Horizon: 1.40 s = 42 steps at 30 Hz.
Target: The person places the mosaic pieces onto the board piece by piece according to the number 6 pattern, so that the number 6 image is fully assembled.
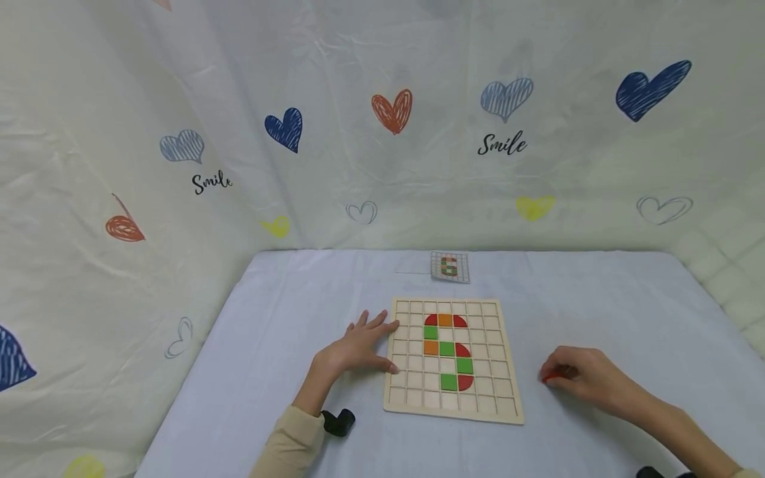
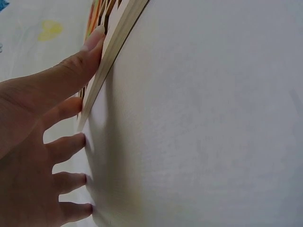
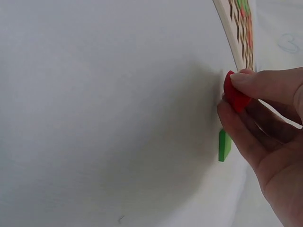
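A square wooden grid board (image 1: 508,385) lies on the white-covered table. Red rounded tiles, orange square tiles and green square tiles fill some of its cells in an S-like figure. My left hand (image 1: 357,346) has its fingers spread, with thumb and index finger touching the board's left edge. To the right of the board, my right hand (image 1: 581,373) pinches a red rounded tile (image 3: 236,94) between thumb and fingers, just above the cloth. Beneath that hand, a green tile (image 3: 224,145) shows in the right wrist view; the head view hides it.
Behind the board lies a small card (image 1: 451,267) printed with a coloured grid pattern. A white curtain (image 1: 418,179) with hearts and lettering hangs along the back and left of the table. Black wrist devices (image 1: 339,423) sit near both forearms.
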Tool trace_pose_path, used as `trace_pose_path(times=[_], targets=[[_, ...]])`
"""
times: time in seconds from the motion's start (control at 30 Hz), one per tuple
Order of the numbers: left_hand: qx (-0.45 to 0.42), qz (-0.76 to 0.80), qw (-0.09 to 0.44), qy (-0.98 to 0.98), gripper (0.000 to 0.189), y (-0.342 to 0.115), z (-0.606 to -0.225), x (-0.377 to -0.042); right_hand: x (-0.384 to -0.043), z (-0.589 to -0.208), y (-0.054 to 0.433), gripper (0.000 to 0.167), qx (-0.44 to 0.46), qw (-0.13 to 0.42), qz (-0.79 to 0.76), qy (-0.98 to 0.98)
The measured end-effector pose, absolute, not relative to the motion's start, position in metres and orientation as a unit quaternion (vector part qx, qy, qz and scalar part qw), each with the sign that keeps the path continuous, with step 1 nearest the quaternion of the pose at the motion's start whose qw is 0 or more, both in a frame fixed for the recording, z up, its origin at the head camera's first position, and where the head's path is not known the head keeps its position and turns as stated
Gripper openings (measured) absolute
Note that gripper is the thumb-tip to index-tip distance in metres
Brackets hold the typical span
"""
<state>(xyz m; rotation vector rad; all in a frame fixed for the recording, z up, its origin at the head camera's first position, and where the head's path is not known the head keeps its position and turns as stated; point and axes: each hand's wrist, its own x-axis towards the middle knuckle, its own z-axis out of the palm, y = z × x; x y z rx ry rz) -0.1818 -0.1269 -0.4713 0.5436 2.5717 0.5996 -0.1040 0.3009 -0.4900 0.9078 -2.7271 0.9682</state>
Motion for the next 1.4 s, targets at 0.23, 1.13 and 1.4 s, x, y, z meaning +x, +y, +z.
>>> trace_pose_path(times=[0.23,1.13,1.4], targets=[[0.194,0.211,0.223,0.932,0.091,-0.129,-0.472,-0.181,-0.105,-0.478,0.287,0.025,0.261,0.007,0.305,-0.916],[0.199,0.214,0.219,0.931,0.091,-0.129,-0.474,-0.183,-0.130,-0.460,0.211,0.013,0.266,-0.082,0.364,-0.889],[0.199,0.215,0.220,0.930,0.091,-0.129,-0.473,-0.183,-0.136,-0.463,0.193,0.011,0.274,-0.109,0.378,-0.878]])
